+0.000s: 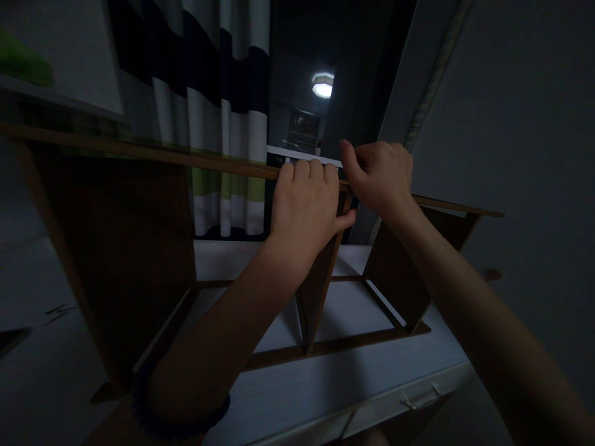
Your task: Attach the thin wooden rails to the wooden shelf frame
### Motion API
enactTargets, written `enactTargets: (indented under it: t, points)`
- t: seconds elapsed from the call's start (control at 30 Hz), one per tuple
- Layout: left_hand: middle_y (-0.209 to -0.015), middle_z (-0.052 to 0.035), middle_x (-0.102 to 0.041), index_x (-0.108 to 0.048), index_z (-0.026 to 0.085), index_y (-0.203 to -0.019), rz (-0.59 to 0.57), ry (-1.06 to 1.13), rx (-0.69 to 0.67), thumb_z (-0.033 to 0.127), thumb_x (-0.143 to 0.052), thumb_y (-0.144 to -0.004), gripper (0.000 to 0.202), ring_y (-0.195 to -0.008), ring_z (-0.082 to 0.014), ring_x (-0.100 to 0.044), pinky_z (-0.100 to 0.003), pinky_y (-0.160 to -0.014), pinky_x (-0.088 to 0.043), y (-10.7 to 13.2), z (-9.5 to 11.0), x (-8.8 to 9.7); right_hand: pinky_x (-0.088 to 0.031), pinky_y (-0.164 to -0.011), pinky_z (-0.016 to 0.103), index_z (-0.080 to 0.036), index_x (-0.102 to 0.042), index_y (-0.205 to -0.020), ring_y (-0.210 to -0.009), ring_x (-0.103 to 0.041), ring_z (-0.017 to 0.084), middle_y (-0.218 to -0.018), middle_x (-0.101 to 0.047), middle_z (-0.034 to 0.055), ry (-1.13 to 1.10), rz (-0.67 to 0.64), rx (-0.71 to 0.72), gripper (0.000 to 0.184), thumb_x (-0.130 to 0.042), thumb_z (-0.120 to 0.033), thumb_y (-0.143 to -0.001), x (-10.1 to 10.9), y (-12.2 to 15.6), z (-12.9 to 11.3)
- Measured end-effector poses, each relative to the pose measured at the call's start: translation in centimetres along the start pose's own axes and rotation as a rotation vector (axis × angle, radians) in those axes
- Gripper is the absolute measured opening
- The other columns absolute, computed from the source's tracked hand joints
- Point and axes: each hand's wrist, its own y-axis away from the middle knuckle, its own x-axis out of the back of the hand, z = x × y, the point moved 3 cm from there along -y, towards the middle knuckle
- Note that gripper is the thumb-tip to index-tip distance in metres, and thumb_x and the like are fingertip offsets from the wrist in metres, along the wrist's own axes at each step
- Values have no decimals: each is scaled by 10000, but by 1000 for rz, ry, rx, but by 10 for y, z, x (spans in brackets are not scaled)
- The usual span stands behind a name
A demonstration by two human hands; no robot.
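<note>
A brown wooden shelf unit [320, 291] with dark panels stands on a white tabletop, its long thin rail [223, 164] on top. My left hand [307, 198] lies over that rail with its fingers bent across the far edge and its thumb out beside the middle panel. Just to the right, my right hand [381, 173] is curled at the same rail, thumb sticking up and to the left. Its fingers point away from me, and whatever they hold is hidden. A dark scrunchie-like band [181, 415] circles my left forearm.
Behind the unit hangs a striped curtain [223, 93] beside a dark window [297, 56] that reflects a lamp. The white tabletop [288, 384] has a drawer handle [421, 396] along its front. A grey wall [525, 124] rises at the right.
</note>
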Motion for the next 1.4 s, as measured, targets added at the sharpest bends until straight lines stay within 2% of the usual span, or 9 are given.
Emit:
enactTargets:
  t: [0.8,1.4]
  points:
    - [-916,-136,-560,-507,88,-970,-5,-27,7,517,-514,-741,487,-872,-293,-498,-384,-766,-355,-1,0,0,-394,-605,368,-128,-581,-584,-685,-593,260,-542,-515,90,44,17,-22,521,-280,-442,-871,2,1,-3]
    - [-940,-143,-554,-503,88,-989,-25,26,10,495,-504,-765,465,-895,-288,-490,-382,-779,-344,0,-1,2,-403,-616,353,-125,-568,-598,-717,-603,253,-553,-512,80,68,24,-56,503,-282,-436,-870,3,2,-3]
